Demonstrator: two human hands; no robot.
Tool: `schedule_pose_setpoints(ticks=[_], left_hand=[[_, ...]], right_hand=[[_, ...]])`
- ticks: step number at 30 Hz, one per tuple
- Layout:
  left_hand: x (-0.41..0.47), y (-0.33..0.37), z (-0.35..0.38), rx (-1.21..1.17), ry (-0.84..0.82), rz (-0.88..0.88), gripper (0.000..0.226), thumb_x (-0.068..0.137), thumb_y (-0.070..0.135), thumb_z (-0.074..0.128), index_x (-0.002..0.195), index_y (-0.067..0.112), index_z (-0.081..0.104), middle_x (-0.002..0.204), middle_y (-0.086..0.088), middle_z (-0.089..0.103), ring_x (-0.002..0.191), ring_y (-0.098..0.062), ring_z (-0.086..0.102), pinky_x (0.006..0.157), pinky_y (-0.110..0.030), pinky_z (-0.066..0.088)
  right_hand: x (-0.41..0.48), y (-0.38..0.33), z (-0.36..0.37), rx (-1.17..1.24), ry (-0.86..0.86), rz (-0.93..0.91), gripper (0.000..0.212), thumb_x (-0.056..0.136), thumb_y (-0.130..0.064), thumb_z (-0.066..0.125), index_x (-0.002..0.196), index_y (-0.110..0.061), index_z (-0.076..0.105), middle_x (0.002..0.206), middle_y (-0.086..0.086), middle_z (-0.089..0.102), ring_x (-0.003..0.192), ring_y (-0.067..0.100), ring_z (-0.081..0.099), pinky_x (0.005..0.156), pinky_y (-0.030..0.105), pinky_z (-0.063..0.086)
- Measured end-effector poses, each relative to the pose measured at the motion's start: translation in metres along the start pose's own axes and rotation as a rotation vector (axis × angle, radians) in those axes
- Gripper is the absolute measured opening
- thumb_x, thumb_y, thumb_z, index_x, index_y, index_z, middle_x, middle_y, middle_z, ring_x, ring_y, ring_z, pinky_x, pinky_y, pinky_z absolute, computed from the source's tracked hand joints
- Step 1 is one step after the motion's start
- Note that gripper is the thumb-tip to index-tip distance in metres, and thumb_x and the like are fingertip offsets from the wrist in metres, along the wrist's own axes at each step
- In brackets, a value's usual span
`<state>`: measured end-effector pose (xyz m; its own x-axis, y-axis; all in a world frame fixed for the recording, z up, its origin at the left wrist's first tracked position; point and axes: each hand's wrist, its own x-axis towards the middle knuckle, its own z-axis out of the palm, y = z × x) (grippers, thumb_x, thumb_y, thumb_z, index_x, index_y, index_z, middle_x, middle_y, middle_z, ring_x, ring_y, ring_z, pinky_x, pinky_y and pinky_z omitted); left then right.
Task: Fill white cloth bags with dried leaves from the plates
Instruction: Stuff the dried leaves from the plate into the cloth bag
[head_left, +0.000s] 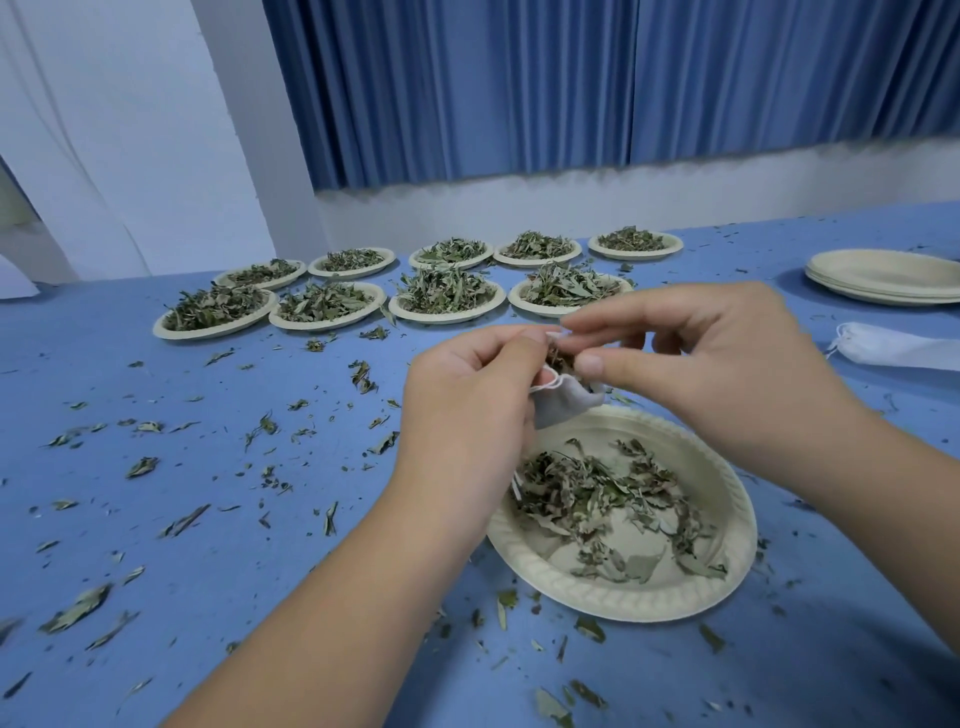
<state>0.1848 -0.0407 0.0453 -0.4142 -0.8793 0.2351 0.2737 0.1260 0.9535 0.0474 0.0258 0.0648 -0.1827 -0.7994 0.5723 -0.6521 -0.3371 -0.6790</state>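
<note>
Left hand (467, 405) grips the white cloth bag (569, 402) at its mouth, fingers curled round the gathered rim. Right hand (717, 364) meets it from the opposite side, thumb and forefinger pinched on dried leaves (557, 358) standing in the opening. Directly beneath the grip lies a paper plate (623, 605), part-filled with leaves. Beyond the grip stand filled plates (447, 296) in two rows; right of it, spare bags (904, 348) and stacked empty plates (883, 275). The blue table (260, 571) is littered with fragments.

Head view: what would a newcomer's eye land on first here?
Mid-frame, the left hand holds a small white cloth bag over the near plate, while the right hand pinches dried leaves at its mouth. Behind stand two rows of leaf-heaped plates, and leaf crumbs litter the blue table.
</note>
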Motion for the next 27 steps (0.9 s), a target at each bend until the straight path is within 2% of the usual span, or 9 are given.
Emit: schedule_pose_setpoints(ticks=[3, 6, 10, 12, 15, 19, 22, 24, 27], left_hand=[[0.003, 0.000, -0.003, 0.004, 0.033, 0.015, 0.019, 0.094, 0.011, 0.058, 0.086, 0.007, 0.074, 0.046, 0.009, 0.047, 0.034, -0.006, 0.030, 0.037, -0.014, 0.027], [0.002, 0.001, -0.002, 0.004, 0.004, 0.033, 0.019, 0.094, 0.008, 0.057, 0.085, 0.006, 0.074, 0.046, 0.009, 0.046, 0.033, -0.004, 0.032, 0.037, -0.013, 0.029], [0.002, 0.000, -0.004, 0.026, -0.009, 0.033, 0.023, 0.092, 0.004, 0.056, 0.078, 0.008, 0.073, 0.044, 0.009, 0.048, 0.032, -0.002, 0.038, 0.040, -0.014, 0.035], [0.004, -0.001, -0.005, 0.021, -0.008, 0.023, 0.021, 0.092, 0.005, 0.056, 0.080, 0.005, 0.073, 0.044, 0.008, 0.047, 0.032, -0.002, 0.035, 0.041, -0.014, 0.031], [0.005, -0.003, -0.007, 0.029, -0.011, 0.024, 0.016, 0.092, 0.007, 0.058, 0.085, -0.002, 0.070, 0.045, 0.007, 0.049, 0.035, -0.003, 0.048, 0.052, -0.021, 0.041], [0.007, -0.004, -0.009, 0.042, 0.012, 0.041, 0.019, 0.092, 0.007, 0.058, 0.087, -0.010, 0.065, 0.044, 0.007, 0.050, 0.032, -0.002, 0.042, 0.040, -0.015, 0.030], [0.010, -0.002, -0.010, 0.031, 0.033, 0.028, 0.017, 0.092, 0.003, 0.055, 0.092, -0.010, 0.066, 0.042, 0.010, 0.048, 0.030, -0.001, 0.045, 0.037, -0.010, 0.029], [0.010, -0.002, -0.010, 0.052, 0.042, 0.048, 0.016, 0.093, 0.004, 0.055, 0.089, -0.004, 0.069, 0.041, 0.011, 0.047, 0.031, -0.001, 0.046, 0.038, -0.010, 0.030], [0.009, -0.002, -0.010, 0.037, 0.040, 0.050, 0.018, 0.094, 0.003, 0.053, 0.089, -0.004, 0.070, 0.040, 0.011, 0.046, 0.031, -0.002, 0.046, 0.037, -0.010, 0.032]], right_hand=[[0.006, 0.007, 0.001, -0.007, 0.028, 0.115, 0.025, 0.075, -0.028, 0.078, 0.098, -0.035, 0.070, 0.079, -0.031, 0.064, 0.055, -0.004, 0.052, 0.054, 0.002, 0.037], [0.013, 0.011, 0.007, 0.019, -0.124, 0.300, 0.027, 0.078, -0.042, 0.071, 0.103, -0.034, 0.067, 0.096, -0.019, 0.068, 0.064, 0.001, 0.061, 0.056, 0.009, 0.044], [0.020, 0.010, 0.013, 0.293, -0.313, 0.508, 0.023, 0.080, -0.030, 0.071, 0.098, -0.016, 0.069, 0.083, 0.008, 0.073, 0.067, 0.022, 0.070, 0.051, 0.021, 0.052], [0.027, 0.008, 0.017, 0.291, -0.301, 0.527, 0.014, 0.082, -0.015, 0.072, 0.092, -0.007, 0.069, 0.078, 0.014, 0.071, 0.064, 0.023, 0.069, 0.051, 0.022, 0.054], [0.036, 0.002, 0.029, 0.157, -0.265, 0.504, 0.010, 0.081, 0.004, 0.062, 0.085, -0.001, 0.069, 0.073, 0.019, 0.068, 0.058, 0.023, 0.067, 0.052, 0.026, 0.056], [0.044, -0.002, 0.040, -0.050, -0.218, 0.433, 0.018, 0.077, 0.003, 0.059, 0.069, -0.010, 0.066, 0.065, 0.017, 0.068, 0.058, 0.030, 0.069, 0.063, 0.042, 0.061], [0.044, 0.000, 0.036, 0.059, -0.283, 0.422, 0.012, 0.081, 0.002, 0.059, 0.081, -0.003, 0.070, 0.074, 0.017, 0.068, 0.060, 0.021, 0.068, 0.061, 0.033, 0.060], [0.042, 0.003, 0.029, 0.203, -0.366, 0.433, 0.014, 0.084, 0.002, 0.061, 0.094, 0.000, 0.071, 0.087, 0.021, 0.069, 0.072, 0.020, 0.069, 0.066, 0.027, 0.058], [0.040, 0.004, 0.021, 0.264, -0.435, 0.448, 0.021, 0.080, 0.007, 0.065, 0.097, -0.003, 0.072, 0.096, 0.021, 0.070, 0.080, 0.021, 0.070, 0.074, 0.029, 0.059]])
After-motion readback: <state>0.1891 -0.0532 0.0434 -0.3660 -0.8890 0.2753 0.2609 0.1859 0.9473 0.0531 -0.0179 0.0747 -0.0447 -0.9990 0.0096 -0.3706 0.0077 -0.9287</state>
